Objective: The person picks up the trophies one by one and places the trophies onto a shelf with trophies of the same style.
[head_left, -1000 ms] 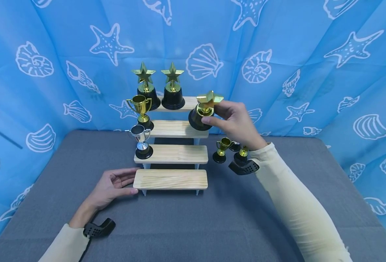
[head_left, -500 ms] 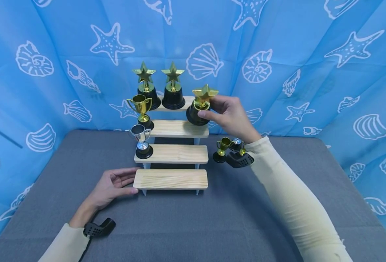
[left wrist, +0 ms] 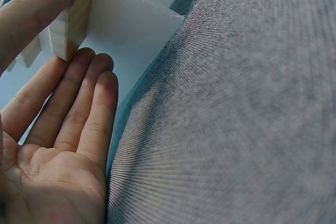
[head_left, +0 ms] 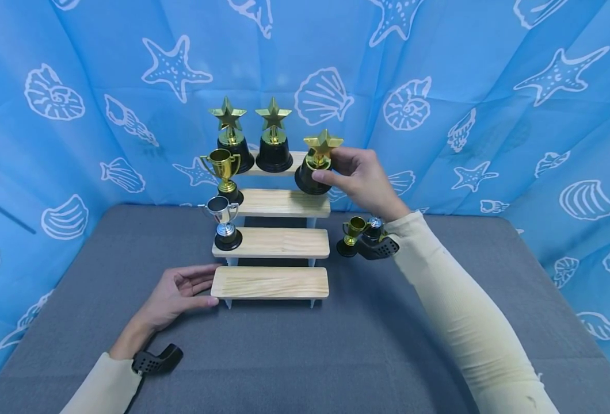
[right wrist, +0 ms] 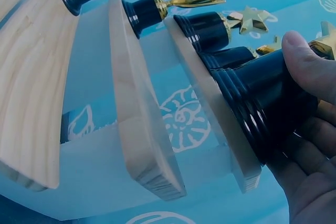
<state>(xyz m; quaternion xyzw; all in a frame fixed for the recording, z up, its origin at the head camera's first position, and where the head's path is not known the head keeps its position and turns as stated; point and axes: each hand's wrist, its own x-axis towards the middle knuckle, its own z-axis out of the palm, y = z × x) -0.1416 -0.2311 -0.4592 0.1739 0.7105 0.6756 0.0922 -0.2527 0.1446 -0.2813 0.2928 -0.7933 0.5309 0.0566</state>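
Note:
My right hand (head_left: pixel 367 179) grips a gold star trophy (head_left: pixel 323 142) by its black base, thumb in front, at the right end of the top tier. In the right wrist view that base (right wrist: pixel 257 100) is tilted, its lower rim right at the shelf edge. My left hand (head_left: pixel 167 299) holds the left end of the lowest tier of the wooden display stand (head_left: pixel 271 283), thumb at the front corner, fingertips behind. Two more star trophies (head_left: pixel 274 135) stand on the top tier. A gold cup trophy (head_left: pixel 222 167) and a silver cup trophy (head_left: pixel 224 221) occupy the left ends of the tiers below.
On the grey cloth-covered table (head_left: pixel 305 362), right of the stand, several small cup trophies (head_left: pixel 354 230) stand together, partly hidden by the right wrist's black device (head_left: pixel 380 248). A blue seashell-print curtain (head_left: pixel 336 52) hangs behind.
My right hand has carried the star trophy slightly left and back, up toward the top tier's right end. My left hand has stayed at the lowest tier.

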